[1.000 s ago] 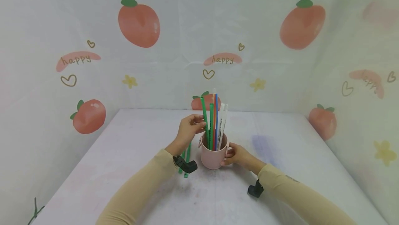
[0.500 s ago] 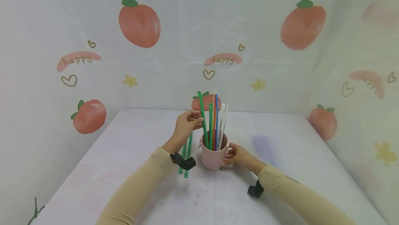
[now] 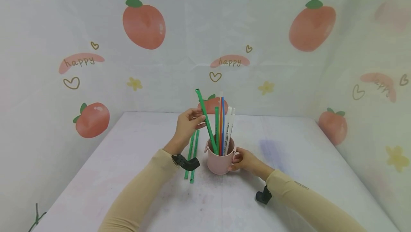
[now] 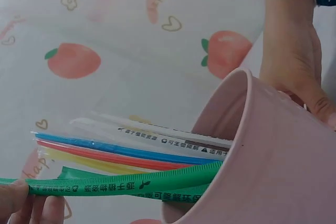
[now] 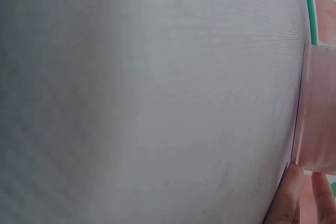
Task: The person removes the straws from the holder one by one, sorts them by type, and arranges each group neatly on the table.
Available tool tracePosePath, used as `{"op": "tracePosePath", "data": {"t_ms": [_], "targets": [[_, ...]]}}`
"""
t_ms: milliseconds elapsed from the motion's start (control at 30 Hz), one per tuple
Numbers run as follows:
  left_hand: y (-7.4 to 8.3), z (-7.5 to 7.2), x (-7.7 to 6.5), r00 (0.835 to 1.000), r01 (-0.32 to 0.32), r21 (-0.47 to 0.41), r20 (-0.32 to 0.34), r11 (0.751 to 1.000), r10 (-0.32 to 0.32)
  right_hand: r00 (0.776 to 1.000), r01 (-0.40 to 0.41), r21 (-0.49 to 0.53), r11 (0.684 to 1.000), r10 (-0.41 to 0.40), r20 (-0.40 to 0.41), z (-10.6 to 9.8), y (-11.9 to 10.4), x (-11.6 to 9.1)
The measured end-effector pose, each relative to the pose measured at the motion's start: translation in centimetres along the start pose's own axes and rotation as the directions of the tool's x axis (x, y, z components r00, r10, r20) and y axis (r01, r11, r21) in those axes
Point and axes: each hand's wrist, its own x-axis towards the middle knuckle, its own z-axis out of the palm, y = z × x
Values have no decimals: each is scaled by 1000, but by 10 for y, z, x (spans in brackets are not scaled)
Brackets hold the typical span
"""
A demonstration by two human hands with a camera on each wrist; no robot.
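My left hand pinches a green wrapped drinking straw near its upper part. It leans left, its lower end still inside the pink cup. In the left wrist view, fingertips and thumb close on its printed wrapper. Around it in the cup stand another green straw, a blue straw, a red straw, a yellow straw and white-wrapped straws. My right hand holds the cup by its right side, at the handle; the right wrist view shows fingers against its base.
Two more green straws lie on the white table, left of the cup and partly behind the left wrist. A fruit-printed white curtain hangs behind. The wrist cameras sit low over the table.
My left hand has moved left and a little up, pulling the green straw partly upward and tilting it further left. The right hand and cup have stayed put.
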Motion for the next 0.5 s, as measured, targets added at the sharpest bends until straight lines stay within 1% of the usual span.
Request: {"op": "tracePosePath", "data": {"t_ms": [167,300,500], "targets": [[2,-5,3,1000,28,-60,10,998,-27,1000,-14,5,1000,14,-4,0,-1,0],[5,-9,5,998,59,-108,20,992,-57,1000,-3,1,1000,3,3,0,0,0],[11,-15,8,996,85,-116,26,990,-83,1000,10,7,1000,-10,8,0,0,0]]}}
